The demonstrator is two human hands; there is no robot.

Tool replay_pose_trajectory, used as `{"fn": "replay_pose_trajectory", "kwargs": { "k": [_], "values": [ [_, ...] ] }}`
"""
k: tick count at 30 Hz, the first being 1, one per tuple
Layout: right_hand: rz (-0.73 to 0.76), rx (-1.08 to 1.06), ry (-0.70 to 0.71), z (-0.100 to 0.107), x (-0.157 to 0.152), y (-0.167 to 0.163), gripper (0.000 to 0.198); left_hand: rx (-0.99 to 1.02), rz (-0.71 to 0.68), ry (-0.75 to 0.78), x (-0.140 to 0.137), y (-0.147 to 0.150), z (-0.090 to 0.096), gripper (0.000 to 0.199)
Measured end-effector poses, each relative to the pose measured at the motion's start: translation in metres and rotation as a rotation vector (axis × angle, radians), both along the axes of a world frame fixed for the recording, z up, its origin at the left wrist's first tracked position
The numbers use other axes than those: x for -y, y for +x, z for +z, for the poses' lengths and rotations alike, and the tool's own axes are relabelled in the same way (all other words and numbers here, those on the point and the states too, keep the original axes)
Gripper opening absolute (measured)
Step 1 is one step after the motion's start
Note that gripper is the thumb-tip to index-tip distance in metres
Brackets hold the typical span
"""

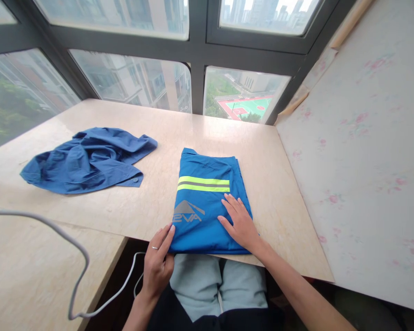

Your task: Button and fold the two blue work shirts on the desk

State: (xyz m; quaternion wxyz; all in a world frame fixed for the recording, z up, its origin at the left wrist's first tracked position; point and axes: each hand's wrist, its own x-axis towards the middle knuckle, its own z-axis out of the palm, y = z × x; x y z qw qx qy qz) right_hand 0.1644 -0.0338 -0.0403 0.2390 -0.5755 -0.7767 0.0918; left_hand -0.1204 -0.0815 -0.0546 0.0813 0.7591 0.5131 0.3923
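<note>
A bright blue work jacket (207,234) lies folded into a neat rectangle at the table's front edge. It bears a yellow-green and grey reflective stripe and a grey printed logo that appears upside down. At its near left corner, my left hand (159,257) grips the edge, fingers bent and thumb against the cloth; a ring is on one finger. My right hand (239,223) rests flat on the right half of the jacket, fingers spread, just below the stripe's end. To the left, a darker blue garment (89,158) lies crumpled, with a button showing, apart from both hands.
The pale marble-patterned table (279,207) runs back to grey-framed windows (198,59). A wall with flowered paper (365,161) borders it on the right. At the lower left, a white cable (79,257) loops over a lower surface (37,271) and a dark gap.
</note>
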Motion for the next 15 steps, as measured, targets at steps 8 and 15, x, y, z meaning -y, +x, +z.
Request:
{"fn": "replay_pose_trajectory", "kwargs": {
  "k": [8, 15],
  "values": [
    [0.004, 0.012, 0.005, -0.003, 0.000, 0.000, 0.051, 0.136, 0.112, 0.017, 0.007, 0.010, 0.013, 0.034],
    [0.005, 0.026, 0.001, -0.003, 0.000, 0.002, 0.050, 0.149, 0.248, 0.110, 0.011, 0.018, 0.009, 0.040]
  ]
}}
